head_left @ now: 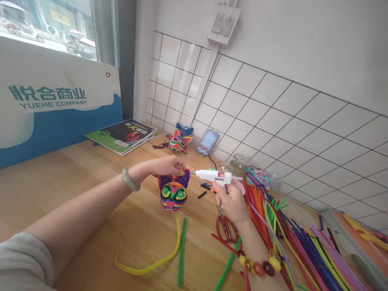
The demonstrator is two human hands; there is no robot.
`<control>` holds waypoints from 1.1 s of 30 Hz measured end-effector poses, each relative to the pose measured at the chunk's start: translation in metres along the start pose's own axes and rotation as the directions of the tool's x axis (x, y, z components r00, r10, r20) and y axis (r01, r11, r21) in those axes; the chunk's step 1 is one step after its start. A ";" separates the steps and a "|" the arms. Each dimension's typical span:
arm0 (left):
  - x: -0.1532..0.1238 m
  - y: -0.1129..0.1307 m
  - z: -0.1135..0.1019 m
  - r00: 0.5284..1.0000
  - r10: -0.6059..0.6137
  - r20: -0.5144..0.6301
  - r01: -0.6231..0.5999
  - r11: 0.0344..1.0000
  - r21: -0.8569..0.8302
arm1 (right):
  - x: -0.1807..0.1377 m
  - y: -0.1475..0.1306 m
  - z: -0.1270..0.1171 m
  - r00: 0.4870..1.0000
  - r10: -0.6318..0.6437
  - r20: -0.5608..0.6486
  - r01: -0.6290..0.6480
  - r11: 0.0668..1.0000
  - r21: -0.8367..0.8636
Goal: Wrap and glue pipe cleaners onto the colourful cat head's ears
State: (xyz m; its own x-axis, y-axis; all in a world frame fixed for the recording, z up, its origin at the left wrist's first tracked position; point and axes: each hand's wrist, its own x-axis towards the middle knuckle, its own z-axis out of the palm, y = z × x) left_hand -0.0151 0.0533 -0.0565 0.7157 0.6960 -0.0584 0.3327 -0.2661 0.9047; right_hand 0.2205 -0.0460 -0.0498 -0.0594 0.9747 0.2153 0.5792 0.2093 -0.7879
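My left hand [169, 165], with a jade bangle on its wrist, pinches a thin stick-like piece at the top of a colourful pipe-cleaner cat head [173, 193] standing on the wooden table [75, 178]. My right hand [228, 199], wearing a beaded bracelet, grips a white hot glue gun [214, 175]. Its nozzle points left toward the cat head's purple ear and stops just short of it.
A second cat head [178, 141] sits by the tiled wall, near a magazine [124, 135]. Red scissors [226, 227] lie under my right wrist. A heap of coloured pipe cleaners [297, 238] fills the right side. Yellow [151, 262] and green [182, 250] pipe cleaners lie in front.
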 end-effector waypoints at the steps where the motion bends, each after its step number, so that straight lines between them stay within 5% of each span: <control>1: 0.000 0.000 0.000 1.000 -0.001 0.002 0.001 1.000 -0.003 | 0.000 0.000 0.000 1.000 -0.002 0.001 0.002 1.000 0.001; 12: 0.002 -0.007 -0.002 1.000 0.009 0.008 -0.010 0.999 0.040 | 0.001 0.001 0.001 1.000 -0.002 0.006 0.002 0.999 -0.037; 33: 0.007 -0.019 -0.004 0.999 -0.030 0.024 0.034 0.975 -0.221 | -0.002 -0.004 0.006 0.999 -0.034 -0.023 0.033 0.998 -0.048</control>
State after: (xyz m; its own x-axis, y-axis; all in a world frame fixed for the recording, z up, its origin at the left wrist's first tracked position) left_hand -0.0185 0.0658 -0.0726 0.7198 0.6875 -0.0955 0.2134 -0.0883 0.9730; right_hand 0.2130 -0.0480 -0.0508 -0.0603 0.9651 0.2549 0.6156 0.2370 -0.7515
